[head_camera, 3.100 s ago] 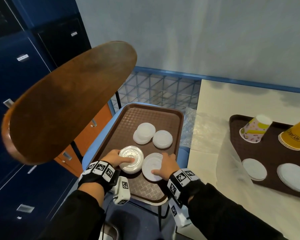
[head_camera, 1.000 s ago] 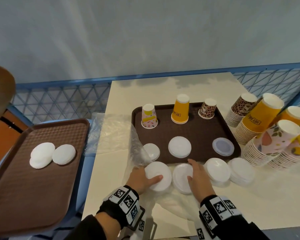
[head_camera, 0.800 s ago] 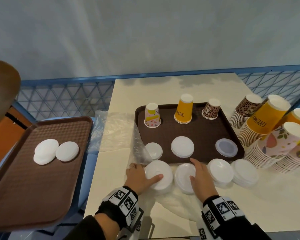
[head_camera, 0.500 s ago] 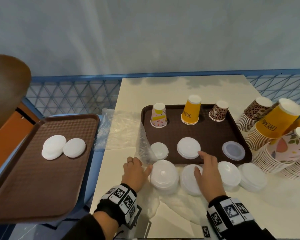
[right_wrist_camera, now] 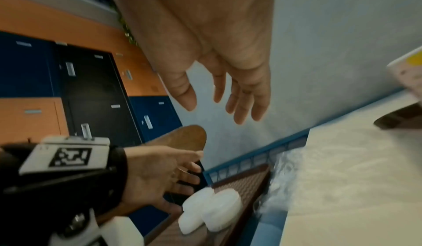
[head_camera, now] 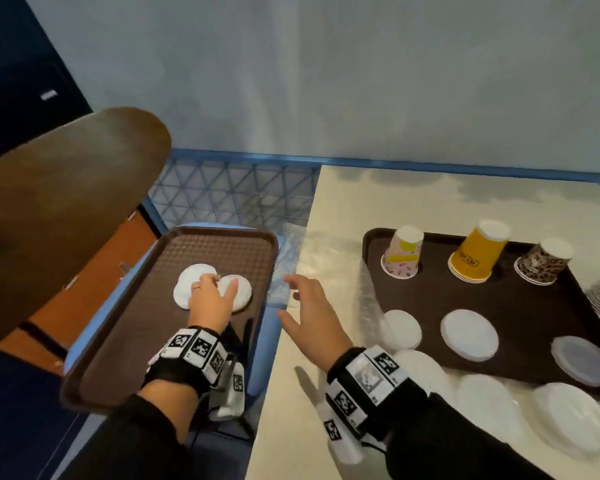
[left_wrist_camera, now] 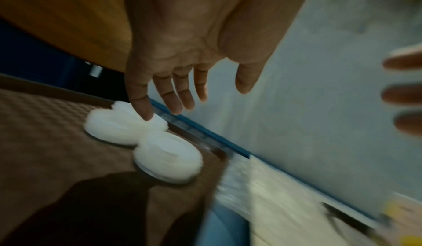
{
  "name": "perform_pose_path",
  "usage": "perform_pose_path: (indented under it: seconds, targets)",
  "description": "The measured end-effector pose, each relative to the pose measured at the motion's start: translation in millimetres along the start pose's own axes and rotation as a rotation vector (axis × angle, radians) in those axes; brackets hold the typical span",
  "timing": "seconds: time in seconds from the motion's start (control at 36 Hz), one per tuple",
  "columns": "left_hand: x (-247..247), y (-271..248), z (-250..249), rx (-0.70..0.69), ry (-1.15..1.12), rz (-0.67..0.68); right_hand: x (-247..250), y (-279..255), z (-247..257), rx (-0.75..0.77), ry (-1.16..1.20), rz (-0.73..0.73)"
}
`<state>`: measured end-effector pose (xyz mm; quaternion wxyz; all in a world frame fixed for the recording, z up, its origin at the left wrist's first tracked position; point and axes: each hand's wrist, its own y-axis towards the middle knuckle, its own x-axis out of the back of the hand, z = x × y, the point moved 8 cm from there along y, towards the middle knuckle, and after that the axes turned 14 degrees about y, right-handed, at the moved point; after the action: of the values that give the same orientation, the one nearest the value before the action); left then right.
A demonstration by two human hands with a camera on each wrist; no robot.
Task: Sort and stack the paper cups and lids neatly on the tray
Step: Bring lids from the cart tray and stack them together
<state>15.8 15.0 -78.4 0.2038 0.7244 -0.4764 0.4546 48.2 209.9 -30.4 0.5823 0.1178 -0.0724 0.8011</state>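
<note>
My left hand [head_camera: 211, 299] hovers, fingers spread, over the white lids [head_camera: 201, 285] near the left tray's [head_camera: 125, 344] far edge. My right hand [head_camera: 310, 318] hangs splayed and empty above the table's [head_camera: 343, 209] left edge.

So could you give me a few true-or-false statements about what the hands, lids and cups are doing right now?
1. The left hand is over white lids on the left tray. True.
2. The right hand grips a cup. False: it is empty, fingers spread.
3. Three cups stand upside down on the right tray. True.
4. The yellow cup lies on its side. False: it stands upside down.
</note>
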Motion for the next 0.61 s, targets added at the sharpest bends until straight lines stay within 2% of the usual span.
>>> perform_pose_path:
  seconds: [0.11, 0.31, 0.42, 0.5, 0.61]
  targets:
    - [22.7, 38.2, 43.1, 0.111, 0.093, 0.027, -50.4, 46.3, -24.5, -0.134, -0.11, 0.084]
    - [14.3, 84.1, 70.1, 0.1, 0.135, 0.139, -107.5, 103.0, -65.9, -0.318, -0.292, 0.18]
    - [-4.1, 99.4, 79.3, 0.115, 0.111, 0.217, -124.7, 114.6, -76.6, -0.347, -0.366, 0.251]
    - [-14.6, 101.6, 82.8, 0.094, 0.202, 0.252, -135.8, 116.8, -83.7, -0.367, -0.46, 0.306]
    - [-15.7, 101.2, 84.3, 0.047, 0.281, 0.261, -140.8, 115.8, -86.3, -0.376, -0.438, 0.292]
